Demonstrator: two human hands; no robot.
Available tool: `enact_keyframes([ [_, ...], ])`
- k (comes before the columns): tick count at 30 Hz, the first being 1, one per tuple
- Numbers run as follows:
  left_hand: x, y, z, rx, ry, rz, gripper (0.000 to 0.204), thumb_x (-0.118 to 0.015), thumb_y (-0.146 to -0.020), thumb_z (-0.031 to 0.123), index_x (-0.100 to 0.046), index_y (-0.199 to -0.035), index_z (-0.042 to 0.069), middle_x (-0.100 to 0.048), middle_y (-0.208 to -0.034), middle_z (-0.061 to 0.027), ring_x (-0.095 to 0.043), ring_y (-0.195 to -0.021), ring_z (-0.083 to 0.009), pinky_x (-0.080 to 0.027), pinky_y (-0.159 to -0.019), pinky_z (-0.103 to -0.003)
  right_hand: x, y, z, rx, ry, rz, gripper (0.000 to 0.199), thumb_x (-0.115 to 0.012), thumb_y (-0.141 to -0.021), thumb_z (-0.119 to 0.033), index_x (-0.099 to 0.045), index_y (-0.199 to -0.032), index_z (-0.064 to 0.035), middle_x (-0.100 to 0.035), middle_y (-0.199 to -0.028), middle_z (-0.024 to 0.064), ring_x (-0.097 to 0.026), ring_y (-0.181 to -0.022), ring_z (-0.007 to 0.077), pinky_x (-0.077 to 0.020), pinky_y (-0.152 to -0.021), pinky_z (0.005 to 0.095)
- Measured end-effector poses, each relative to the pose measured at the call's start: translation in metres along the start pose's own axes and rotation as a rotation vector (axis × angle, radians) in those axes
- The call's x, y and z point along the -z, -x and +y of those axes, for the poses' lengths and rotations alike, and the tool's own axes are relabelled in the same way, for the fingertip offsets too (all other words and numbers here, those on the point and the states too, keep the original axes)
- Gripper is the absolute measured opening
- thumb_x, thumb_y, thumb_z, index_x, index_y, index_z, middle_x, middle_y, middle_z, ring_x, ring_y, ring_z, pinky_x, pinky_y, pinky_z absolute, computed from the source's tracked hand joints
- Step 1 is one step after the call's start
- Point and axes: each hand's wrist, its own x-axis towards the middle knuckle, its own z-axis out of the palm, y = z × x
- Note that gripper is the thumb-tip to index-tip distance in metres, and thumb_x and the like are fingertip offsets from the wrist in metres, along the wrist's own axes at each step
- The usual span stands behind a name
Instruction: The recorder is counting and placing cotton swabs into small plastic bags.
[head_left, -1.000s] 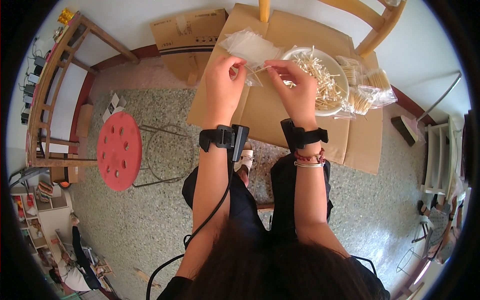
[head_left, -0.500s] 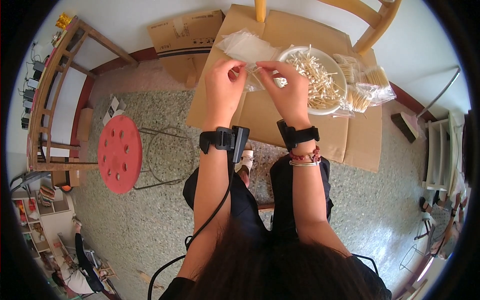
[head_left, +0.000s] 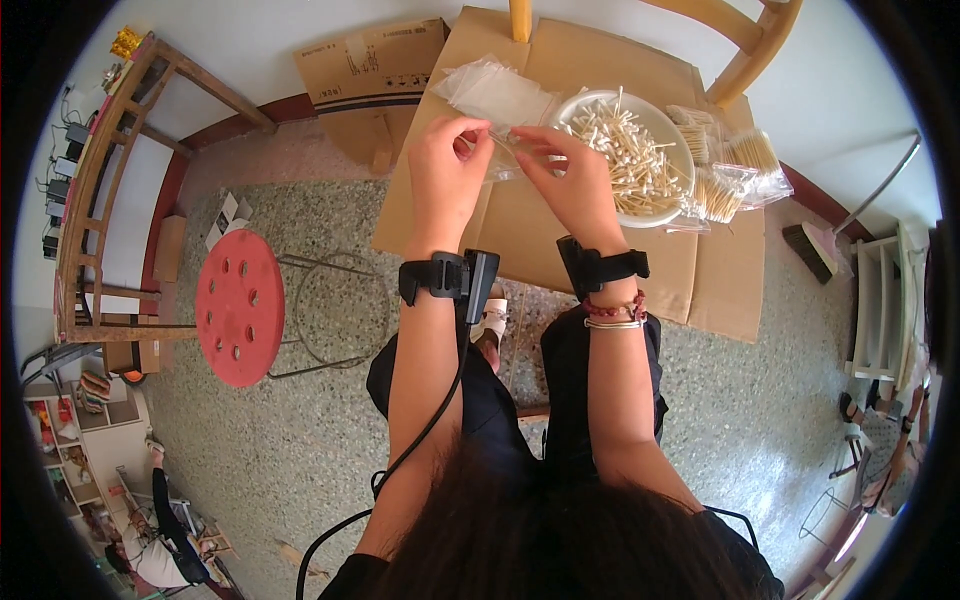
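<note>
Both hands are above the near-left part of the cardboard, with a small clear plastic bag between them. My left hand pinches the bag at its upper left edge, thumb against forefinger. My right hand has its thumb and forefinger at the bag's other side, the remaining fingers loosely curled. Its exact grip is hard to make out. Just beyond the hands lies a pile of flat clear bags. To the right of my right hand stands a white bowl heaped with loose cotton swabs.
Several filled bags of cotton swabs lie right of the bowl on the cardboard sheet. A wooden chair back rises behind. At left are a red stool and a cardboard box. Other people are at the lower corners.
My right hand's fingers have loosened and spread a little at the bag, and its wrist has shifted slightly right. My left hand has barely moved.
</note>
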Motion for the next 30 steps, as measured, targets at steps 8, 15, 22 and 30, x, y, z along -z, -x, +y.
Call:
enact_keyframes([
  [8, 0.002, 0.0, 0.0, 0.008, 0.001, 0.015, 0.015, -0.062, -0.072, 0.0, -0.066, -0.087, 0.002, -0.062, -0.078, -0.0048, -0.052, -0.059, -0.0098, -0.044, -0.057, -0.022, 0.003, 0.0, -0.003, -0.107, -0.162, -0.034, 0.029, -0.066, -0.072, -0.001, -0.063, -0.101, -0.0037, -0.06, -0.071, 0.0049, -0.059, -0.066, 0.0119, -0.0491, -0.064, 0.0237],
  [15, -0.001, 0.0, 0.0, 0.006, -0.006, 0.004, 0.015, -0.062, -0.073, 0.001, -0.066, -0.087, 0.002, -0.062, -0.078, -0.0046, -0.052, -0.059, -0.0095, -0.044, -0.057, -0.022, -0.004, -0.003, -0.009, -0.022, -0.089, -0.018, 0.033, -0.068, -0.069, -0.002, -0.062, -0.101, -0.006, -0.062, -0.075, 0.0079, -0.061, -0.07, 0.0172, -0.0484, -0.068, 0.0268],
  [22, -0.002, 0.0, -0.002, 0.006, 0.026, 0.012, 0.012, -0.062, -0.073, 0.002, -0.064, -0.085, 0.001, -0.06, -0.075, -0.0069, -0.053, -0.059, -0.013, -0.044, -0.056, -0.025, 0.0, -0.004, -0.006, 0.081, 0.019, 0.057, 0.027, -0.064, -0.074, -0.008, -0.062, -0.101, -0.0064, -0.064, -0.083, 0.0112, -0.062, -0.078, 0.023, -0.0471, -0.073, 0.0308],
  [30, -0.003, 0.0, -0.003, 0.007, 0.02, 0.006, 0.015, -0.062, -0.074, 0.001, -0.066, -0.088, 0.003, -0.061, -0.077, -0.0041, -0.052, -0.06, -0.0087, -0.043, -0.057, -0.022, 0.01, -0.002, -0.001, -0.051, -0.136, -0.094, 0.028, -0.063, -0.074, -0.002, -0.062, -0.102, -0.0052, -0.064, -0.078, 0.0073, -0.062, -0.076, 0.0154, -0.0497, -0.073, 0.0269],
])
